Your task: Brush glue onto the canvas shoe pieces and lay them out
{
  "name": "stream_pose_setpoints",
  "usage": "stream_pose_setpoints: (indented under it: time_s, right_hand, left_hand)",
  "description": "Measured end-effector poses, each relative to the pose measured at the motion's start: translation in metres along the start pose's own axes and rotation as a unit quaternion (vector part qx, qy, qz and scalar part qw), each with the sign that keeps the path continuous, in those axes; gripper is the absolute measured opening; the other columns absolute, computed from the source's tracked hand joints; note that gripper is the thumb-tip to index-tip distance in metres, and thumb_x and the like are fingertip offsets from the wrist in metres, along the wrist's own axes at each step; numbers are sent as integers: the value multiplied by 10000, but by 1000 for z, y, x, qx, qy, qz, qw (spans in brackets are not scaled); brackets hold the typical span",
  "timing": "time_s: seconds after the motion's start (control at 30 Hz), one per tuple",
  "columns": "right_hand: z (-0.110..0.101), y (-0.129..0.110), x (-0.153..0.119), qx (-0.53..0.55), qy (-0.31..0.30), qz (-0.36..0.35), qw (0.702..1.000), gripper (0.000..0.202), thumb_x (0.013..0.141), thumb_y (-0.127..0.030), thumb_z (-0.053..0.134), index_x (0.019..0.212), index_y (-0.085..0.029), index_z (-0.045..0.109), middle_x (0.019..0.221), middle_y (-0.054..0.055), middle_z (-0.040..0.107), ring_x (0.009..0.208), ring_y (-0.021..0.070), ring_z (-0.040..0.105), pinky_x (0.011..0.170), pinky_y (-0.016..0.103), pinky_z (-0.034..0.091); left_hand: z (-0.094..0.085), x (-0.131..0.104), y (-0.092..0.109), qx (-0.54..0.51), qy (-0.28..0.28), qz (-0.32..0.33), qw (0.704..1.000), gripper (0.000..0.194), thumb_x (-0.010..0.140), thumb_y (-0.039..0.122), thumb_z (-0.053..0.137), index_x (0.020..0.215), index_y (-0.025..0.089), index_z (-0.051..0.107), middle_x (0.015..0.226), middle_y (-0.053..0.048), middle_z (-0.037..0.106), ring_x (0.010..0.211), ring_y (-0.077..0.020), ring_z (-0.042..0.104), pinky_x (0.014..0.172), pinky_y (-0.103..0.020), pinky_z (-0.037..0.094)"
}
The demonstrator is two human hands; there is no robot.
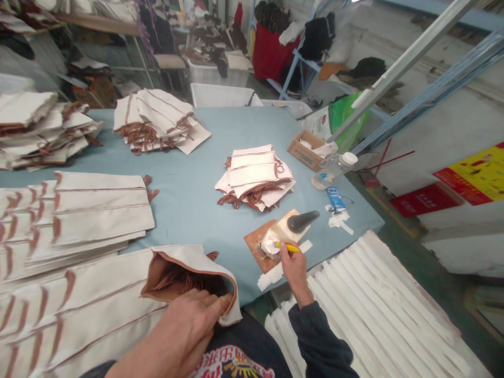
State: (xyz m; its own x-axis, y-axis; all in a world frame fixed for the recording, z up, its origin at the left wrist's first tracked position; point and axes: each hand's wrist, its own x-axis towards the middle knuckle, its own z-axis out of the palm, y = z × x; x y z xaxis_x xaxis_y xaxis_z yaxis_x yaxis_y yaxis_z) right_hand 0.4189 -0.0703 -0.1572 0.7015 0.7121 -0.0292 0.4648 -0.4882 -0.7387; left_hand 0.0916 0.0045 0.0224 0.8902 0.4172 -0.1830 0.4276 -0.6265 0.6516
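My left hand [192, 320] is closed on the near edge of a cream fabric piece [179, 254], whose mouth gapes to show a brown lining and brown strands inside. In my right hand [293, 265] is a yellow-handled tool [290, 247], pinched between the fingers. Its tip reaches into the white opening of a cream container [281, 231] that stands on a brown board [255, 244]. A dark, tapered object [303, 221] rests across that container's far side.
Stacks of cream pieces lie at the left [102, 205], back left [153, 118] and centre [254, 176]. Beyond the container are a cardboard box [305, 152], a clear bottle [334, 170] and white scraps [339, 218]. White strips [378, 304] cover the lower right.
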Motion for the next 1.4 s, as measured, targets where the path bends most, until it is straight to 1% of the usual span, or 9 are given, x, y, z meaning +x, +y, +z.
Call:
stream_pose_setpoints:
  time_s: [0.1, 0.23, 0.37, 0.57, 0.83, 0.97, 1.07, 1.23, 1.4]
  right_hand:
    - [-8, 3, -11, 17, -19, -29, 999, 537, 1020, -646, 490, 1067, -189, 769, 888, 98, 803, 793, 271, 747, 744, 354, 560]
    - [-20, 4, -28, 23, -75, -90, 993, 395, 999, -567, 598, 1087, -234, 791, 1077, 87, 829, 994, 286, 772, 911, 383, 580]
    - [-32, 3, -37, 25, -114, -124, 985, 325, 1014, -506, 611, 1106, -255, 797, 1077, 73, 819, 1020, 282, 768, 950, 397, 581]
    - [-42, -3, -39, 41, -120, -115, 985, 296, 1000, -490, 652, 1095, -251, 798, 1085, 83, 822, 1014, 277, 775, 958, 396, 593]
    - [-47, -8, -34, 127, -86, -13, 988, 378, 924, -571, 746, 993, -206, 820, 895, 62, 797, 810, 235, 714, 767, 332, 559]
    - [-29, -3, -29, 216, -19, 74, 973, 570, 874, -712, 747, 1026, -163, 776, 754, 34, 721, 606, 175, 600, 552, 282, 473]
    - [-7, 5, -30, 279, 46, 158, 946, 653, 874, -779, 706, 1072, -157, 727, 735, 22, 706, 515, 142, 548, 456, 254, 418]
    - [14, 20, -45, 347, 128, 277, 887, 478, 1037, -632, 659, 1098, -160, 689, 869, 23, 730, 608, 124, 645, 529, 239, 529]
    - [15, 22, -55, 372, 165, 314, 858, 372, 1081, -521, 674, 1136, -154, 705, 919, 17, 736, 652, 116, 673, 560, 233, 563]
  left_hand:
    - [-2, 2, 1, 11, 1, 8, 1000, 450, 930, 76, 438, 1223, 204, 755, 1118, -144, 825, 948, -274, 763, 937, -389, 653]
    - [-3, 9, 1, 31, -11, 23, 999, 484, 935, 80, 411, 1272, 182, 743, 1126, -159, 832, 939, -293, 778, 908, -417, 662]
    - [-1, 13, 0, 27, -25, 24, 999, 468, 954, 89, 401, 1258, 190, 743, 1127, -151, 827, 950, -283, 770, 922, -406, 655]
    - [1, 12, 0, -5, -36, 9, 999, 422, 944, 89, 465, 1234, 239, 733, 1070, -107, 812, 973, -248, 746, 951, -335, 626]
    - [-1, 11, 4, -3, -37, -10, 999, 400, 953, 70, 462, 1219, 223, 719, 1118, -108, 813, 1001, -261, 768, 941, -348, 616]
    - [3, 10, 3, -10, -22, -3, 1000, 397, 956, 68, 477, 1222, 236, 719, 1103, -99, 812, 985, -249, 765, 925, -326, 617]
    - [6, 10, 3, -8, -21, 0, 1000, 404, 948, 49, 465, 1211, 219, 721, 1093, -101, 814, 987, -259, 771, 912, -342, 620]
    - [6, 8, 4, -5, -22, 11, 1000, 415, 928, 26, 449, 1200, 190, 716, 1063, -104, 820, 961, -268, 776, 877, -361, 629]
    - [6, 4, 4, 18, 39, 42, 998, 436, 923, 31, 449, 1222, 197, 719, 1078, -118, 830, 929, -272, 790, 866, -369, 650]
